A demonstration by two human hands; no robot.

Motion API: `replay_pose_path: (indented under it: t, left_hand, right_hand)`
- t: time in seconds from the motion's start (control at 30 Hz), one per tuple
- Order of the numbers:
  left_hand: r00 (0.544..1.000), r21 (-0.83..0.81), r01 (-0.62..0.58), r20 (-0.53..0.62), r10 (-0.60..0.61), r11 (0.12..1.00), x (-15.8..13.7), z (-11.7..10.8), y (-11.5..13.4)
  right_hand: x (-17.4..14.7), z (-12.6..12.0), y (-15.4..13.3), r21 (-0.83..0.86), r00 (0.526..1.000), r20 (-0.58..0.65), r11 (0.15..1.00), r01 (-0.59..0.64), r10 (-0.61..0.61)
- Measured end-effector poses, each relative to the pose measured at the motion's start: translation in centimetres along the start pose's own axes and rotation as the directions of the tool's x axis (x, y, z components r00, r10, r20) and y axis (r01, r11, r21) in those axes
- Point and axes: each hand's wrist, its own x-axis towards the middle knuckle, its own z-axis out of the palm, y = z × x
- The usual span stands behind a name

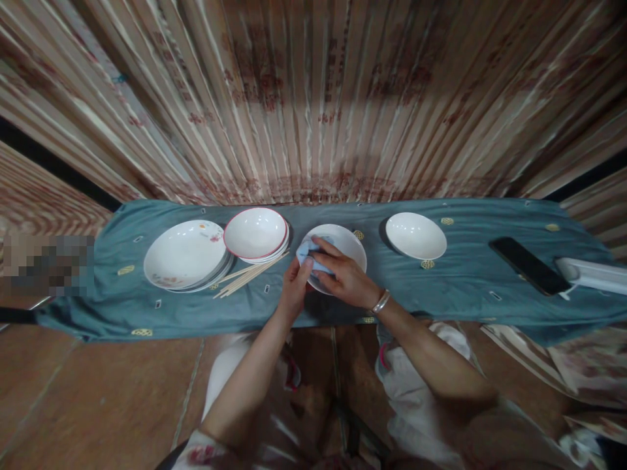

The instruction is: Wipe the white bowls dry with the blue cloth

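Note:
Both my hands meet over a white bowl (pixel 353 247) at the middle of the table, around a bunched light blue cloth (pixel 304 250). My left hand (pixel 294 288) is closed, pinching the cloth's near side between thumb and fingers. From the right, my right hand (pixel 347 277), a silver bracelet at its wrist, presses its curled fingers on the same cloth. Whether anything is wrapped inside the cloth is hidden. The bowl's left and near parts are partly covered by my hands.
Left of my hands stand stacked floral plates (pixel 183 254), stacked red-rimmed bowls (pixel 255 232) and several wooden chopsticks (pixel 249 277). To the right are a white bowl (pixel 416 235), a black phone (pixel 529 266) and a white device (pixel 595 274). A patterned curtain (pixel 313 98) hangs behind the cloth-covered table (pixel 470 287).

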Motion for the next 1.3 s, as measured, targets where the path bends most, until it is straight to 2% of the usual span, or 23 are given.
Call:
replay_pose_path:
  t: [0.17,0.3,0.47,0.57,0.8,0.93,1.0,1.03,1.1,1.17,1.2,1.23,1.3]
  left_hand:
    - [0.998,0.006,-0.052,-0.025,0.052,0.999,0.3,-0.7,0.1]
    - [0.998,-0.015,-0.019,-0.066,0.018,1.000,0.4,-0.7,0.3]
    - [0.995,-0.047,0.042,-0.089,-0.046,0.998,0.3,-0.4,0.9]
    - [0.993,-0.074,0.086,-0.071,-0.091,0.994,0.3,-0.2,1.2]
    - [0.976,-0.089,0.216,0.001,-0.217,0.972,0.4,-0.2,0.8]
    - [0.968,0.043,0.246,0.046,-0.248,0.968,0.6,-0.7,0.1]
    - [0.983,0.212,0.161,0.055,-0.176,0.964,0.7,-1.2,0.1]
    - [0.992,0.323,0.076,0.066,-0.103,0.943,0.8,-1.6,0.3]
    - [0.986,0.556,-0.160,0.134,0.102,0.815,0.8,-2.2,0.8]
    - [0.933,0.678,-0.357,0.220,0.285,0.643,0.8,-2.5,1.6]
    - [0.900,0.704,-0.431,0.285,0.330,0.565,0.8,-2.4,1.9]
    - [0.868,0.708,-0.490,0.348,0.353,0.508,0.8,-2.3,2.2]
    - [0.825,0.682,-0.564,0.449,0.342,0.465,0.7,-2.0,2.8]
  right_hand:
    - [0.1,-1.3,-0.4,0.102,0.987,0.158,0.994,0.026,-0.042]
    - [-0.3,-2.1,-0.8,-0.021,0.964,0.267,1.000,-0.001,0.007]
    - [-1.4,-2.2,-0.9,-0.298,0.974,0.225,0.953,0.047,0.023]
    - [-1.7,-2.4,-1.1,-0.392,0.978,0.208,0.917,0.065,0.019]
    - [-1.7,-3.1,-2.0,-0.424,0.975,0.219,0.899,0.114,-0.020]
    - [-1.7,-4.0,-1.4,-0.339,0.979,0.202,0.938,0.069,0.001]
    - [-1.7,-4.6,-0.9,-0.267,0.980,0.198,0.963,0.047,0.007]
    - [-1.7,-5.0,-0.7,-0.228,0.981,0.192,0.973,0.039,0.005]
    - [-1.7,-5.5,-0.3,-0.153,0.983,0.182,0.988,0.019,0.009]
    - [-1.7,-5.9,-0.1,-0.090,0.980,0.193,0.996,-0.022,0.039]
    - [-1.7,-6.0,-0.1,-0.062,0.977,0.207,0.997,-0.048,0.059]
    - [-1.7,-6.1,0.0,-0.033,0.971,0.226,0.997,-0.075,0.080]
    - [-1.7,-6.3,0.0,0.031,0.956,0.267,0.991,-0.132,0.120]
